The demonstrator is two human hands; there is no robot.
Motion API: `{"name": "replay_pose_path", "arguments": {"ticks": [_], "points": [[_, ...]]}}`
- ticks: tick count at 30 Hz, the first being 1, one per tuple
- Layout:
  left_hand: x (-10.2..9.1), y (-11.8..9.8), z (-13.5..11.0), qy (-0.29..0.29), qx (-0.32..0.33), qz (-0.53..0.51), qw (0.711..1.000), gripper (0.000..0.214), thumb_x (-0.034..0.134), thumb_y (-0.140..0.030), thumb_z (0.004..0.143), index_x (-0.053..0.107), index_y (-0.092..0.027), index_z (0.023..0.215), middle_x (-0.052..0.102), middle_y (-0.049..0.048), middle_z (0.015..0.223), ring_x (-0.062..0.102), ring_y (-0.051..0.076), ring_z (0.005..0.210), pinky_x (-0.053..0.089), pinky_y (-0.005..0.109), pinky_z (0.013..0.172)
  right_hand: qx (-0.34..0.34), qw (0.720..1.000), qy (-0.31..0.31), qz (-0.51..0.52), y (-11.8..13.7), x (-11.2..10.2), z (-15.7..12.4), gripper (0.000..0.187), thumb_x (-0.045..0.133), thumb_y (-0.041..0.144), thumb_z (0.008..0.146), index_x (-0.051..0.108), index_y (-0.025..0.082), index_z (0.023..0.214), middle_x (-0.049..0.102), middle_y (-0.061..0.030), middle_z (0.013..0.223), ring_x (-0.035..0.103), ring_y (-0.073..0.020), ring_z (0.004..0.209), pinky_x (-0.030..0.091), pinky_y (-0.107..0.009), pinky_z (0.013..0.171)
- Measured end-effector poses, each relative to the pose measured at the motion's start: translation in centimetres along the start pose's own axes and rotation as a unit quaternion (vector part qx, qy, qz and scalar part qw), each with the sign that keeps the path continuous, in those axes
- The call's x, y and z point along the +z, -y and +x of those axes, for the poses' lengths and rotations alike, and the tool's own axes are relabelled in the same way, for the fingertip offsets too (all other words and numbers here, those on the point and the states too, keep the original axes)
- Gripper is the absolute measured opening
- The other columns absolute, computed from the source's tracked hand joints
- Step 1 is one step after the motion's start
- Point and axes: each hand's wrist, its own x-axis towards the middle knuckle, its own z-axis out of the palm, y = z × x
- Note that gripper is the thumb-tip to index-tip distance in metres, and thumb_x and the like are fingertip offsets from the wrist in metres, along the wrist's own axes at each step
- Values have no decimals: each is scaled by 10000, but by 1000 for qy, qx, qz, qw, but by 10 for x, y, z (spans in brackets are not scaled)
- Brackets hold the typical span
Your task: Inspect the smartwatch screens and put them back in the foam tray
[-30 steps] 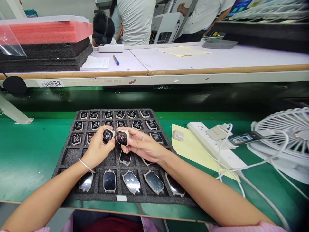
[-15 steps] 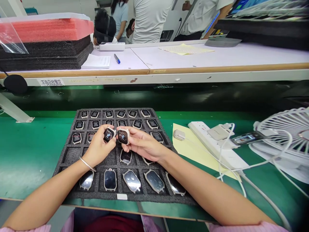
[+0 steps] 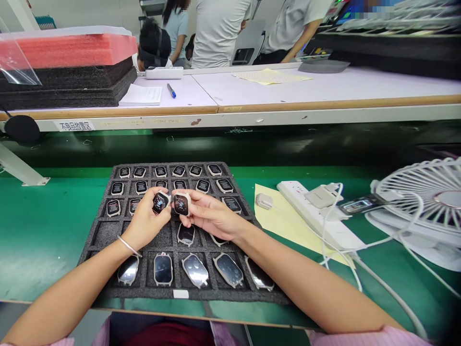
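My left hand (image 3: pixel 146 218) is closed round a smartwatch body (image 3: pixel 160 202) with a lit dial and a light case. Right beside it, my right hand (image 3: pixel 211 214) grips a second smartwatch body (image 3: pixel 181 203), also lit and without a strap. Both are held screen-up above a dark foam tray (image 3: pixel 104 233) divided into square pockets. Several strapless watches, such as one with white text on its screen (image 3: pixel 113 207), lie in the far rows. Nearer me, the watches have dark, glossy screens, like the one in the front row (image 3: pixel 163 269). My hands and forearms hide some pockets.
To the right are a yellow sheet (image 3: pixel 266 226), a white power strip (image 3: pixel 317 216) with chargers and cables, and a white fan (image 3: pixel 425 192). A raised shelf (image 3: pixel 324 91) behind carries foam stacks (image 3: pixel 72 77), paper and a pen (image 3: pixel 171 91). Several people are beyond it.
The whole view has shifted slightly, so the scene appears a little further left. Both hands keep the same hold on the two watches, and the people in the background have moved.
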Motion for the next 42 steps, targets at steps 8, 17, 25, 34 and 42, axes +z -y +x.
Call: {"name": "replay_pose_path", "arguments": {"ticks": [8,17,25,34,42], "points": [[0,-1,0,11,4,-1,1000,343,594,-292,778,535,-185,1099,628,73,1092,596,202,1011,443,346,927,0,1000,4,-6,-1,0,-1,471,831,310,809,641,218,1230,630,-10,926,620,-112,721,496,-263,705],[-1,-3,-1,16,19,-1,1000,298,607,-252,788,541,-191,1072,644,62,1074,601,195,1010,446,338,936,10,1000,2,-3,2,2,-1,481,856,309,784,662,206,1213,641,7,867,637,-116,723,504,-251,701],[-1,-7,1,6,-84,-114,990,471,721,-287,751,541,-176,1172,650,50,1037,621,157,848,492,299,782,20,998,-50,23,-1,-1,3,535,806,309,823,583,190,1294,716,-42,906,709,-177,761,530,-296,695],[-6,-19,5,9,-225,-303,926,598,721,-310,786,503,-142,1318,634,-19,730,621,104,531,480,225,529,9,989,-143,27,2,-5,9,419,741,229,815,543,197,1182,736,-68,977,675,-143,654,485,-269,636],[-6,-17,4,36,-194,-300,933,448,688,-219,745,565,-173,1173,679,1,861,718,150,624,591,291,654,-33,989,-139,-48,0,-4,6,425,754,197,769,607,211,1167,705,-16,942,653,-126,663,472,-274,634]]}}
